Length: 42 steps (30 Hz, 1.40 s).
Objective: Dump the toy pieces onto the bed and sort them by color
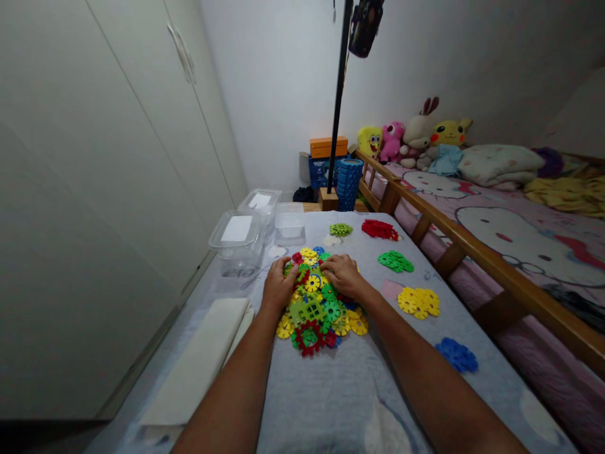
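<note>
A heap of mixed plastic building pieces point(312, 309) in yellow, green, red and blue lies on the table, made up of notched flower discs and square frames. My left hand point(278, 285) is at the heap's upper left side, thumb and fingers bent around pieces there. On the opposite side, my right hand point(346, 277) has its fingers curled down onto pieces at the upper right. Both sets of fingertips are partly hidden among the pieces. A red square frame point(309, 337) sits at the heap's near edge.
Sorted groups lie along the right: light green squares point(341, 229), red pieces point(379, 229), green discs point(396, 261), yellow discs point(418, 302), blue discs point(456, 355). Clear plastic boxes point(241, 243) stand back left, pale folded sheets point(201, 359) nearer. A wooden bed rail point(472, 265) borders the right.
</note>
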Tool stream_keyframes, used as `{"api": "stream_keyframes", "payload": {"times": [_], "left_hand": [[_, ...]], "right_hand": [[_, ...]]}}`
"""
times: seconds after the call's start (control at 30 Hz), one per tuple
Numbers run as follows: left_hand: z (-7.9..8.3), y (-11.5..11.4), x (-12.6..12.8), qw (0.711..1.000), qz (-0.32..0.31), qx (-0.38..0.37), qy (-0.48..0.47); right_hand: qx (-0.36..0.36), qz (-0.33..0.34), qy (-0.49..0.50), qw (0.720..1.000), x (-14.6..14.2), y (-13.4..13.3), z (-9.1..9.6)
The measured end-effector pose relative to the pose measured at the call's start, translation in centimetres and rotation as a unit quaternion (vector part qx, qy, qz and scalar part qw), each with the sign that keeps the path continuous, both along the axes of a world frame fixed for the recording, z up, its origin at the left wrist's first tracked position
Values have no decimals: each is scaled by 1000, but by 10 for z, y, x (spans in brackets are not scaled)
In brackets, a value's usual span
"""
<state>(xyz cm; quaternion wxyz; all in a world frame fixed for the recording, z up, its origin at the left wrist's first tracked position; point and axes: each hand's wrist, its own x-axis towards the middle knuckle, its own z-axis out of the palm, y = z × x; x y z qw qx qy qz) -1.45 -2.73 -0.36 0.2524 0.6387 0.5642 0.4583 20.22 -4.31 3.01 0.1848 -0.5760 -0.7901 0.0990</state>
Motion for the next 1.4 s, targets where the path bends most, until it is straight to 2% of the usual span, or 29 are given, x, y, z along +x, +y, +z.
{"api": "stream_keyframes", "payload": {"times": [0.13,0.3,0.4,0.57,0.73,0.97,1.17,1.3,1.4], "left_hand": [[-1,1,-1,1000,-2,1,3],[-3,2,-1,1000,-7,6,3],[-3,2,-2,1000,-8,7,1],[-5,2,-2,1000,-6,1,-3],[-8,3,-3,1000,-5,-7,-9],[-11,4,-3,1000,-10,-9,-9],[-10,4,-3,1000,-9,-3,-5],[-8,3,-3,1000,-10,0,-8],[-7,3,-3,1000,-9,-1,-8]], "right_hand": [[13,-13,17,1000,5,2,-2],[38,-14,108,993,18,8,-5],[56,-44,141,987,33,17,-8],[55,-138,66,987,72,50,-8],[30,-260,-55,964,114,86,-6],[22,-283,-57,957,141,113,-10],[34,-272,-36,961,144,112,-13],[65,-259,12,964,139,96,-16],[69,-221,49,972,126,78,-17]]}}
